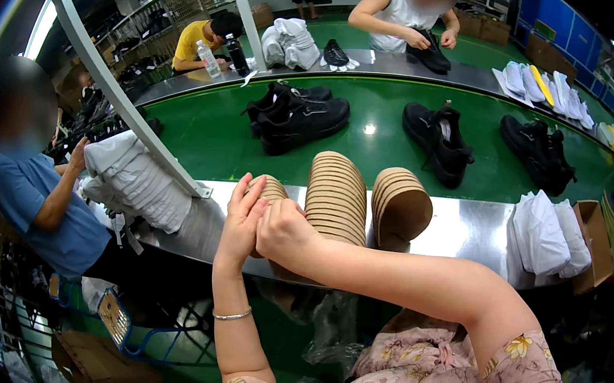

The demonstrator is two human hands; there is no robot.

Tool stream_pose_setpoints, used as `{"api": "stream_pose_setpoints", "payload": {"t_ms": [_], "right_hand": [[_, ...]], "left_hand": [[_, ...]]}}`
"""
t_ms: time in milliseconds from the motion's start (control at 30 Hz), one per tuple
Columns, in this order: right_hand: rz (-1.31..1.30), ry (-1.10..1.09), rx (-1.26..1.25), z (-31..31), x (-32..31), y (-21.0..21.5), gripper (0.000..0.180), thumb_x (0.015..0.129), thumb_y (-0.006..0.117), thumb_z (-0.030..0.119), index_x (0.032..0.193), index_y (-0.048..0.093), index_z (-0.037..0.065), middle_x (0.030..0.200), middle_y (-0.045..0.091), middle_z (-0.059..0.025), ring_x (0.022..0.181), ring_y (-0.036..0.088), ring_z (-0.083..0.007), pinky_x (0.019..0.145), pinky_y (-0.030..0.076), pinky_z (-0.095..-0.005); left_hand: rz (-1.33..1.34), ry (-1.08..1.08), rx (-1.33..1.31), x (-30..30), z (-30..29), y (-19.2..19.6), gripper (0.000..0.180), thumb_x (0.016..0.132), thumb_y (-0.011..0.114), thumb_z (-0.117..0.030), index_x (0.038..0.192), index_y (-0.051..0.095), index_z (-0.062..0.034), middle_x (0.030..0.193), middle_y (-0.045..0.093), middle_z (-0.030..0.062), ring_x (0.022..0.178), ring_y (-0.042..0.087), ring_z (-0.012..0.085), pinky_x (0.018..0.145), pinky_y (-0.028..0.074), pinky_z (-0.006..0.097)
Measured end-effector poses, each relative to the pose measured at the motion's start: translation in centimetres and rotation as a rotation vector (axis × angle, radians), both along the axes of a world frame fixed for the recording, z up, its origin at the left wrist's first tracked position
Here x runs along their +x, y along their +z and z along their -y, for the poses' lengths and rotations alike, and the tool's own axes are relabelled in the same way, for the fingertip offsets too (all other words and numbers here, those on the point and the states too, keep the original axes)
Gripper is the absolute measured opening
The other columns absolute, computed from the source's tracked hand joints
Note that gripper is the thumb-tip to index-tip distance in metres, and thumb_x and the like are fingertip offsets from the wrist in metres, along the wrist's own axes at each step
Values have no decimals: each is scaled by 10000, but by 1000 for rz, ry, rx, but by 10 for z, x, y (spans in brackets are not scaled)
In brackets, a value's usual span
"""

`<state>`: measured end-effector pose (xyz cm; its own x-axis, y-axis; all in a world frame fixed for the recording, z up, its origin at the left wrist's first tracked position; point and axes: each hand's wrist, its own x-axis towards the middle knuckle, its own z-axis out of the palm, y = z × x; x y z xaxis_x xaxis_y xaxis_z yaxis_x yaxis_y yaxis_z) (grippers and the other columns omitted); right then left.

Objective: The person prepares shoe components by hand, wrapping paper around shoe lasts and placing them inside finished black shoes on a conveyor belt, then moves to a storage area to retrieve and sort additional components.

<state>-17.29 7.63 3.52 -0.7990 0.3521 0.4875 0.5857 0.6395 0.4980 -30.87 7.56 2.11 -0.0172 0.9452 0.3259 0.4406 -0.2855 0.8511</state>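
Observation:
My left hand (239,221) and my right hand (283,231) meet around a small stack of brown cardboard pieces (272,188) at the near metal edge of the conveyor; both grip it. To its right lie two more fanned stacks of the same brown pieces, a tall one (335,196) and a shorter one (399,206). A bracelet is on my left wrist.
Pairs of black shoes (297,114) (439,139) (539,150) ride on the green conveyor belt (211,138). White paper bundles (134,180) (547,233) lie at both sides. A person in blue stands at the left; another in white handles a black shoe (427,52) across the belt. A slanted metal post (135,112) rises at left.

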Motion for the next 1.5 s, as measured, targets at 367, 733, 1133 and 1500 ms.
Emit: {"api": "stream_pose_setpoints", "payload": {"t_ms": [367,733,1133,1500], "right_hand": [[-96,136,3,39,12,-8,151,666,543,155,589,511,29,609,513,-115,546,463,-214,505,364,-316],[-585,540,-224,65,138,53,200,699,584,132,800,557,-37,864,590,-202,650,572,-162,524,468,-250],[-1162,11,-291,157,368,13,255,746,649,33,971,554,-39,977,601,-197,854,613,-283,713,509,-306],[-1767,-1570,231,478,474,-173,137,840,566,66,956,617,15,827,631,-116,716,613,-203,631,480,-285]], "left_hand": [[-102,0,29,-5,-1,-1,369,932,445,-218,1260,498,-56,1394,307,178,1263,319,300,1051,240,350],[73,23,282,32,44,47,477,960,398,-307,1291,415,36,1331,410,191,1264,353,269,1058,235,355],[679,-1143,-1202,286,99,19,467,911,518,-213,1283,393,39,1201,516,107,1089,504,155,916,415,284],[516,-1142,-1266,448,147,-72,180,924,517,-243,971,518,-69,921,598,7,800,567,80,734,460,233]]}}
